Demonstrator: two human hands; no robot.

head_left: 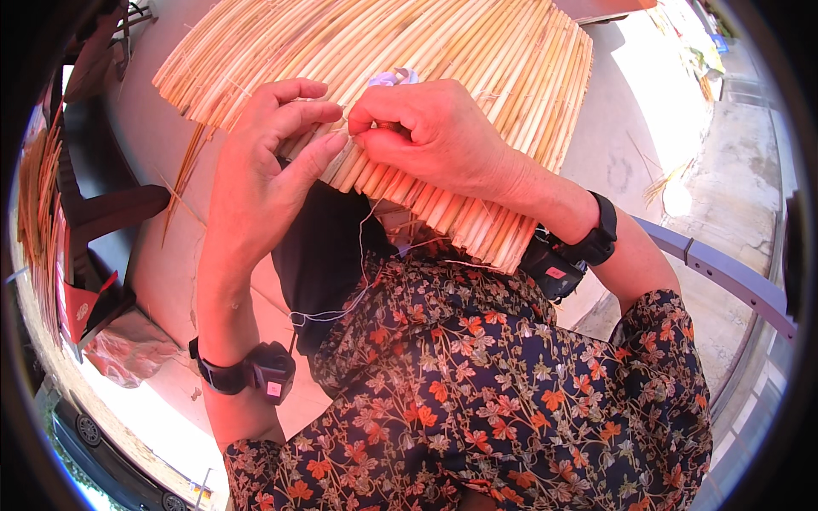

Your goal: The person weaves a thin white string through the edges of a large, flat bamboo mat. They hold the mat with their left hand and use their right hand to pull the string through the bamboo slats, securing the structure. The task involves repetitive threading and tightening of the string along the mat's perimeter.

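A mat of straw-coloured reed stalks (503, 77), laid side by side, spreads in front of me, its near edge over my lap. Close to that edge, my right hand (434, 132) has thumb and forefinger pinched together; whatever lies between them is hidden. My left hand (277, 157) is beside it, fingers curved and thumb apart, the tips almost meeting the right hand's. Just beyond the right knuckles a small whitish-purple bundle (394, 77) rests on the stalks. Thin white thread (328, 316) trails from under the mat's near edge down over my dark floral clothing.
Black straps with small boxes sit on my left forearm (243, 370) and right wrist. To the left stands a dark chair (111, 213), with loose stalks (38, 204) by it. A grey metal rail (724, 277) curves along the right. A parked car (102, 451) shows at lower left.
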